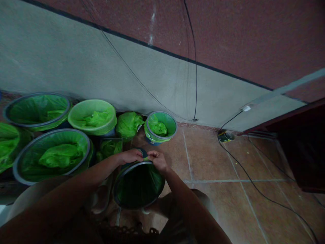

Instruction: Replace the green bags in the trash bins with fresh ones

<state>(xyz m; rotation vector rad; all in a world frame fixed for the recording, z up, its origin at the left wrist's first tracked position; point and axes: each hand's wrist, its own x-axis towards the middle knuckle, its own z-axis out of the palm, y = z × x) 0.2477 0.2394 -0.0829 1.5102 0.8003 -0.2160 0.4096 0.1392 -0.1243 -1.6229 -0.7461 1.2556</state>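
Observation:
A trash bin (125,172) with a dark rim stands between my legs, tilted so its mouth faces me. A green bin bag (154,181) lines its inside, mostly in shadow. On the far side of the rim, my left hand (133,156) pinches the folded-over edge of the bag. Close beside it, my right hand (157,161) grips the same edge, its thumb and fingers closed. The fingertips of both hands almost meet. Just beyond stands a small lined bin (175,128) with a crumpled green bag inside.
Several more bins, such as a large one (15,166) and a pale green-lined one (73,126), crowd the left side. A stuffed green bag (128,124) lies by the wall. A black cable (250,181) crosses the tiled floor at right, near a small container (225,136).

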